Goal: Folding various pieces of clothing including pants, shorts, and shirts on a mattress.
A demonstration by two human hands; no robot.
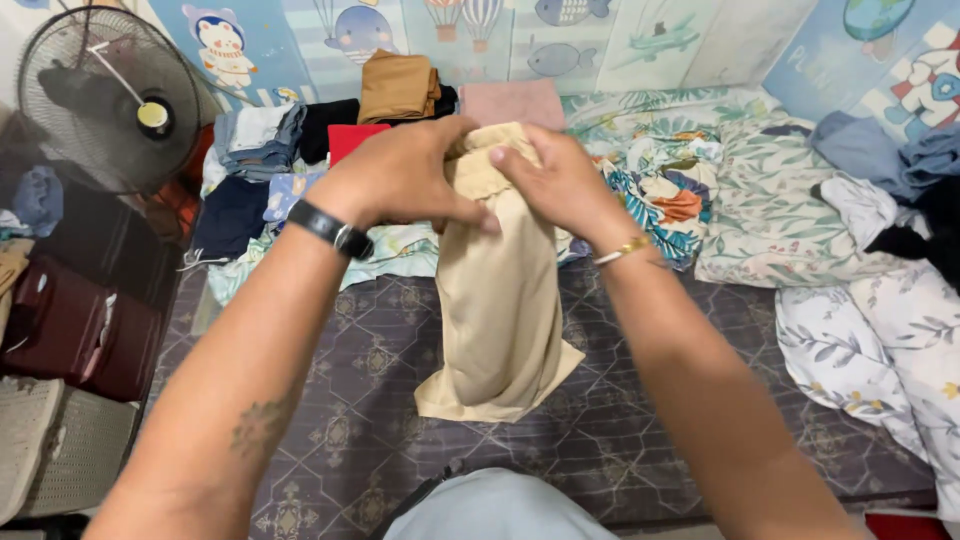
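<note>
Here both hands (480, 175) pinch soft beige cloth (495, 310).

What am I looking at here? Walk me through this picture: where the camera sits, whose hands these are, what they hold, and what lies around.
There is no machine here. One camera, worn on a person's head, looks down at their own two bare hands. The left hand, with a black watch on its wrist, and the right hand, with a gold bracelet, both grip the top of a beige garment that hangs down over a dark patterned mat. Behind lie folded clothes, a floral sheet and loose laundry. A black fan stands at the far left.
</note>
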